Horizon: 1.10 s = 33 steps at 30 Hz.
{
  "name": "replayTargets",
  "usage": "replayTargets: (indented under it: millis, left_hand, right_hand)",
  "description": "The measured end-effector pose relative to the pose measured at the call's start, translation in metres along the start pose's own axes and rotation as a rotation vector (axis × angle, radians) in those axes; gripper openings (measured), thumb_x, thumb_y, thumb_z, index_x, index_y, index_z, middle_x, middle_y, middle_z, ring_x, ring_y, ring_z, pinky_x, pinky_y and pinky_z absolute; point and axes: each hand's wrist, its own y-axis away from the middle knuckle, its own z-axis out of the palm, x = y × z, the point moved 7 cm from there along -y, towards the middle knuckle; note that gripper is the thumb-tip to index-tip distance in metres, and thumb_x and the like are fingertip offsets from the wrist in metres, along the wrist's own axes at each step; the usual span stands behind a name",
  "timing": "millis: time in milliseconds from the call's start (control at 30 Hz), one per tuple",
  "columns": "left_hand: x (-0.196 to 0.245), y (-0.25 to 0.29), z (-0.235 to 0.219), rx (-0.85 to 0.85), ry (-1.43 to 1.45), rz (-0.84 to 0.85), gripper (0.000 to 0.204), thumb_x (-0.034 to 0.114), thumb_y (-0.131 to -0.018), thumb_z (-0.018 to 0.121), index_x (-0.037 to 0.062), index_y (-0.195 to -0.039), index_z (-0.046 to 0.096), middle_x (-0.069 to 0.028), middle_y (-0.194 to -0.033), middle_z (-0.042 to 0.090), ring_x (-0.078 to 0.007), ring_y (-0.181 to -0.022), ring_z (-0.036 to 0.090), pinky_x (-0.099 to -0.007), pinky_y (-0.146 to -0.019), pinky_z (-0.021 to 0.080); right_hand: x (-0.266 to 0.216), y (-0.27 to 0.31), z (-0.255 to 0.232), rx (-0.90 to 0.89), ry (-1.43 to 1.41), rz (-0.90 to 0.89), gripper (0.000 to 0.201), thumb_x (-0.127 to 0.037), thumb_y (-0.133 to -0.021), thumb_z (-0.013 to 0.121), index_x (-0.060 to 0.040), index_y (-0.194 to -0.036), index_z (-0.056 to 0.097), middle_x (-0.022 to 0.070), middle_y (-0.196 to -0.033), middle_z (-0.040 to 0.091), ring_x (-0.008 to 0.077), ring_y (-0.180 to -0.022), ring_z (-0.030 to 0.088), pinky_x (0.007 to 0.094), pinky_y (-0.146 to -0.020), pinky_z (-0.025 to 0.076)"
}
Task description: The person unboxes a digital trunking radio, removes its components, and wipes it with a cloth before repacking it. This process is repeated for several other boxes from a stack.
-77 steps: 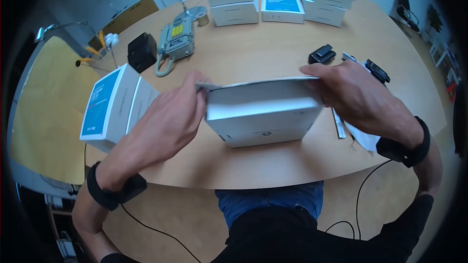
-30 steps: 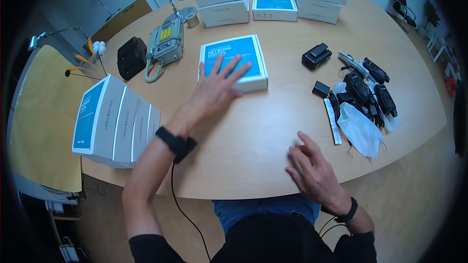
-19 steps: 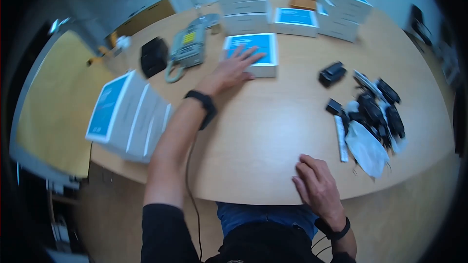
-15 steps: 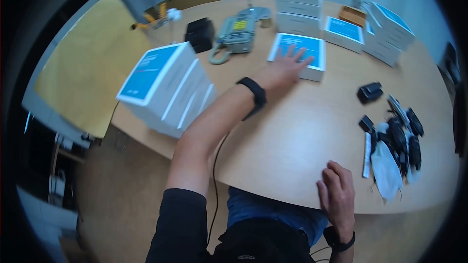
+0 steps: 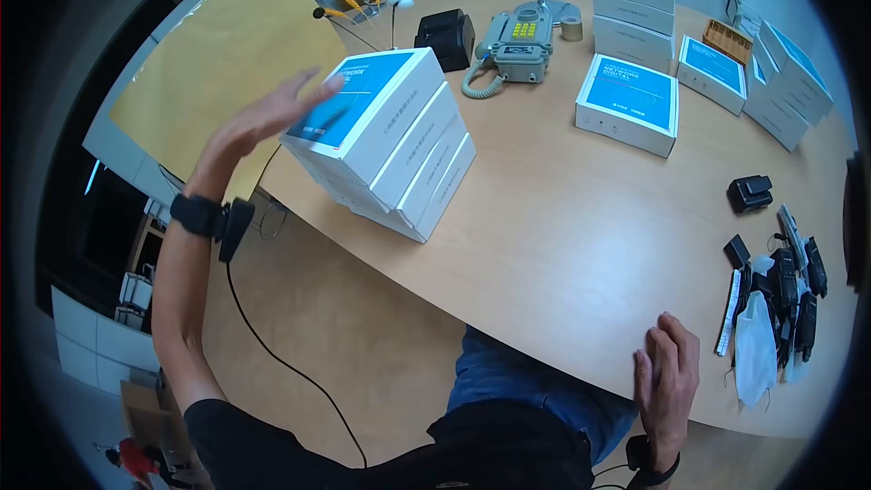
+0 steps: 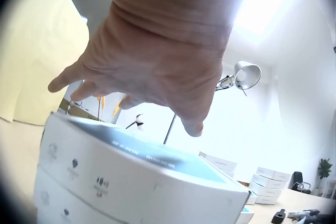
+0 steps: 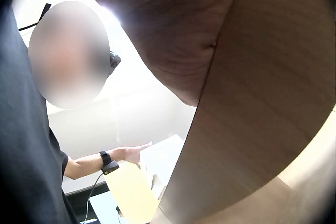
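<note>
My left hand (image 5: 277,109) hovers over the near left corner of a stack of white boxes with blue tops, its fingers spread. From the left wrist view, the palm (image 6: 152,71) hangs just above the top box (image 6: 131,182) of that stack, with a gap beneath. In the head view the same top box (image 5: 386,95) sits slightly askew on those below. My right hand (image 5: 670,372) rests at the table's front edge, fingers loosely bent and holding nothing. A single white box with a blue lid (image 5: 631,100) lies flat farther back, away from both hands.
Behind the single box are more box stacks (image 5: 632,4) and a wicker basket (image 5: 728,39). A grey-green telephone (image 5: 519,45) and a black case (image 5: 445,39) stand beyond the left stack. Black radios (image 5: 784,286), a white mask (image 5: 756,345) and cables clutter the right.
Both hands held up a box earlier. Then my left hand lay on a flat box as it slid back, left it and swung to the left stack. The head view turned left.
</note>
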Motion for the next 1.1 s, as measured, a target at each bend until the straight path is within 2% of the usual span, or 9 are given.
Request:
replayTargets:
  millis: [133, 200, 233, 400, 433, 600, 833, 1000, 1100]
  left_hand:
    - [0.032, 0.047, 0.022, -0.159, -0.057, 0.153, 0.127, 0.093, -0.071, 0.057, 0.0071, -0.161, 0.030, -0.0297, -0.162, 0.027, -0.0453, -0.152, 0.026, -0.0580, -0.121, 0.029]
    - [0.059, 0.069, 0.028, -0.165, -0.122, 0.497, 0.117, 0.076, -0.073, 0.075, 0.0113, -0.160, 0.032, -0.0275, -0.162, 0.030, -0.0432, -0.151, 0.030, -0.0566, -0.121, 0.030]
    - [0.066, 0.079, 0.033, -0.169, -0.119, 0.505, 0.117, 0.076, -0.073, 0.075, 0.0113, -0.160, 0.032, -0.0275, -0.162, 0.030, -0.0432, -0.151, 0.030, -0.0566, -0.121, 0.030]
    - [0.099, 0.119, 0.064, 0.275, -0.440, 0.582, 0.112, 0.033, -0.070, 0.093, 0.0145, -0.160, 0.030, -0.0178, -0.164, 0.033, -0.0387, -0.149, 0.035, -0.0494, -0.119, 0.036]
    - [0.105, 0.127, 0.064, 0.308, -0.460, 0.593, 0.107, 0.021, -0.071, 0.091, 0.0115, -0.159, 0.032, -0.0166, -0.161, 0.037, -0.0373, -0.147, 0.038, -0.0499, -0.115, 0.038]
    - [0.120, 0.140, 0.074, 0.483, -0.589, 0.590, 0.093, 0.017, -0.076, 0.087, 0.0039, -0.153, 0.037, -0.0160, -0.153, 0.047, -0.0364, -0.141, 0.047, -0.0514, -0.111, 0.041]
    - [0.204, 0.216, 0.095, 0.711, -0.540, 1.241, 0.037, 0.016, -0.106, 0.053, -0.0081, -0.134, 0.049, -0.0307, -0.128, 0.064, -0.0488, -0.119, 0.064, -0.0564, -0.101, 0.053]
    - [0.267, 0.258, 0.171, 0.548, -0.260, 1.539, 0.035, 0.014, -0.105, 0.054, -0.0101, -0.130, 0.051, -0.0303, -0.124, 0.067, -0.0487, -0.113, 0.067, -0.0544, -0.094, 0.058]
    - [0.284, 0.266, 0.199, 0.485, -0.148, 1.589, 0.035, 0.012, -0.102, 0.055, -0.0089, -0.130, 0.053, -0.0295, -0.125, 0.066, -0.0488, -0.112, 0.067, -0.0544, -0.093, 0.059]
  right_hand:
    - [0.001, 0.001, 0.000, 0.011, -0.005, 0.002, 0.033, 0.001, -0.086, 0.071, 0.0038, -0.117, 0.061, 0.0234, -0.131, 0.058, 0.0409, -0.116, 0.059, 0.0458, -0.097, 0.050]
    - [0.000, 0.000, 0.000, 0.017, -0.013, -0.007, 0.032, 0.002, -0.086, 0.071, 0.0039, -0.116, 0.061, 0.0232, -0.130, 0.059, 0.0406, -0.115, 0.059, 0.0454, -0.096, 0.051]
    - [0.000, 0.000, 0.000, 0.018, -0.007, 0.001, 0.032, 0.002, -0.086, 0.071, 0.0039, -0.116, 0.061, 0.0232, -0.130, 0.059, 0.0406, -0.115, 0.059, 0.0454, -0.096, 0.051]
    - [-0.002, -0.001, 0.000, 0.037, -0.003, -0.012, 0.031, 0.003, -0.085, 0.072, 0.0039, -0.115, 0.061, 0.0222, -0.128, 0.060, 0.0397, -0.112, 0.060, 0.0442, -0.093, 0.052]
    - [-0.002, -0.001, -0.001, 0.041, 0.001, -0.004, 0.031, 0.003, -0.085, 0.072, 0.0039, -0.115, 0.061, 0.0222, -0.128, 0.060, 0.0397, -0.112, 0.060, 0.0442, -0.093, 0.052]
    - [-0.003, -0.002, -0.002, 0.047, -0.009, -0.006, 0.026, 0.002, -0.087, 0.071, 0.0034, -0.112, 0.063, 0.0214, -0.126, 0.061, 0.0378, -0.112, 0.062, 0.0438, -0.093, 0.054]
    - [-0.002, -0.003, -0.013, 0.176, -0.013, -0.065, 0.042, -0.004, -0.084, 0.078, 0.0011, -0.122, 0.061, 0.0226, -0.129, 0.061, 0.0387, -0.108, 0.064, 0.0426, -0.091, 0.055]
    - [0.023, 0.025, -0.037, 0.495, -0.431, -0.016, 0.069, -0.022, -0.087, 0.082, 0.0036, -0.142, 0.048, 0.0289, -0.146, 0.048, 0.0396, -0.119, 0.062, 0.0417, -0.092, 0.059]
    - [0.008, 0.032, -0.041, 0.424, -0.214, -0.096, 0.076, -0.030, -0.085, 0.083, 0.0026, -0.143, 0.047, 0.0297, -0.147, 0.046, 0.0402, -0.122, 0.059, 0.0424, -0.092, 0.058]
